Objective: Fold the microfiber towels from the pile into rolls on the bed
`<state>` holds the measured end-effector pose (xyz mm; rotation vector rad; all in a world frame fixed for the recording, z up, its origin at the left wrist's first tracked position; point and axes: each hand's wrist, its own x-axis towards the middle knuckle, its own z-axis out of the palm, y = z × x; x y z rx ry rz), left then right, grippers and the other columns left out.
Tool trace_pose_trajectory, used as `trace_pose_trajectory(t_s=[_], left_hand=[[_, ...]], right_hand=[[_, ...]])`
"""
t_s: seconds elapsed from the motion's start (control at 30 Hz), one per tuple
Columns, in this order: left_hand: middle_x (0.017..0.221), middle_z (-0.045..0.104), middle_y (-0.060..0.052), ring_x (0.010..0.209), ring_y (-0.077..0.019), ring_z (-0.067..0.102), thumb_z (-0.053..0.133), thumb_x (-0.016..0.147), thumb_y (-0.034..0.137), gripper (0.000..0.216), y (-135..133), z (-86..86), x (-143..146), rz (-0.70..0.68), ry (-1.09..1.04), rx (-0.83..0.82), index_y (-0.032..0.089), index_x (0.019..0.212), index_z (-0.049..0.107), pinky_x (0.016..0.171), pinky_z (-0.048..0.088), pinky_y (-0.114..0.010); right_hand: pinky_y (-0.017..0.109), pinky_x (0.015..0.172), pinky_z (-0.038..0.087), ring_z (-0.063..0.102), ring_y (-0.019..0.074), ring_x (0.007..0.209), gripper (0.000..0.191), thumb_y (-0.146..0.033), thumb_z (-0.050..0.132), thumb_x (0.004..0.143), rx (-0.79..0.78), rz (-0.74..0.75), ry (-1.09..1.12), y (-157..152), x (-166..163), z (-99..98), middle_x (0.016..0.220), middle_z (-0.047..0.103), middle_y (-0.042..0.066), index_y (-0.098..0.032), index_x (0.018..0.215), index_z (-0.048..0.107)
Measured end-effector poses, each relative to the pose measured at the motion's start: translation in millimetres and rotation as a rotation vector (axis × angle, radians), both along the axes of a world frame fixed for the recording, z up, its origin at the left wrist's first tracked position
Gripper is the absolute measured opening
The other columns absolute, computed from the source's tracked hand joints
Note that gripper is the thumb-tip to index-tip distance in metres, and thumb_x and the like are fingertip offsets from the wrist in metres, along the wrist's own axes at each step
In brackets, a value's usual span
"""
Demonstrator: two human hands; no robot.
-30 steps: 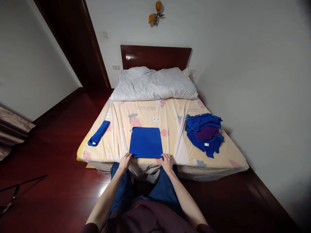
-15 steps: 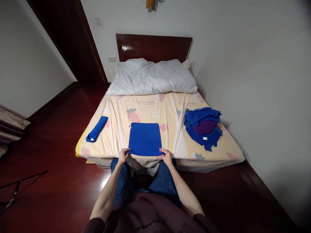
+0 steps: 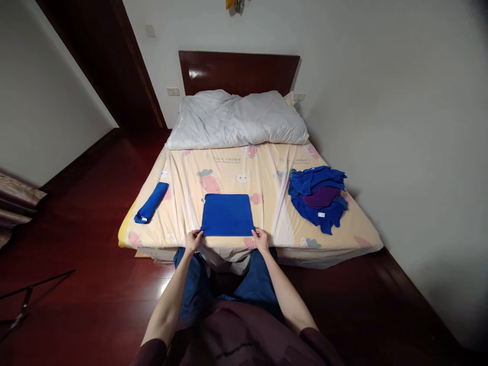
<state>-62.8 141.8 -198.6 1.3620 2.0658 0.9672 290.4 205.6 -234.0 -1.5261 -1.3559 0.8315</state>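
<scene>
A blue towel (image 3: 227, 213) lies flat as a rectangle near the bed's front edge, with a small white tag at its left side. My left hand (image 3: 193, 240) pinches its near left corner. At the near right corner, the fingers of my right hand (image 3: 261, 239) are closed on the cloth in the same way. To the left rests a rolled blue towel (image 3: 152, 203) with a white label at its near end. On the right is a loose heap of blue cloths (image 3: 318, 216), with a purple cloth (image 3: 323, 197) among them.
The bed (image 3: 183, 178) has a cream sheet with carrot and rabbit prints. A white quilt (image 3: 236, 119) is bunched against the dark headboard (image 3: 238, 73). A black metal stand (image 3: 26, 295) is on the red floor at left, near a curtain (image 3: 17, 203).
The towel's near edge has moved away from me and now looks straighter and narrowly folded over. Both hands have gone slightly forward with it, keeping hold of the corners.
</scene>
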Motion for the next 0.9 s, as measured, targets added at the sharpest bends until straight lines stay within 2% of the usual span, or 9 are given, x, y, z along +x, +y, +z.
trace_pose_trajectory(t_s=[0.23,0.5,0.9], left_hand=[[0.072,0.072,-0.007,0.069,-0.0209,0.065,0.057,0.079,0.049,0.036,6,-5.9,-1,0.029,-0.031,-0.002,0.016,0.082,0.071,0.068,0.048,-0.030],[0.074,0.070,-0.004,0.070,-0.0190,0.065,0.056,0.080,0.049,0.030,7,-16.3,1,0.075,-0.090,0.071,0.020,0.086,0.060,0.069,0.050,-0.029],[0.070,0.063,0.001,0.064,-0.0160,0.060,0.052,0.084,0.045,0.023,4,-22.3,0,0.049,-0.074,0.104,0.022,0.084,0.054,0.065,0.047,-0.028]], right_hand=[[0.040,0.071,0.057,0.071,0.0285,0.073,0.058,-0.072,0.059,0.070,-0.025,-0.035,-0.037,6,1,-10.1,0.080,0.075,0.017,-0.016,0.078,0.071],[0.038,0.072,0.058,0.072,0.0272,0.072,0.053,-0.068,0.058,0.071,-0.034,-0.030,-0.042,7,2,-16.0,0.080,0.075,0.015,-0.016,0.078,0.070],[0.040,0.071,0.059,0.073,0.0282,0.071,0.038,-0.056,0.061,0.070,-0.043,-0.046,-0.071,10,1,-12.6,0.074,0.075,0.012,-0.019,0.074,0.069]])
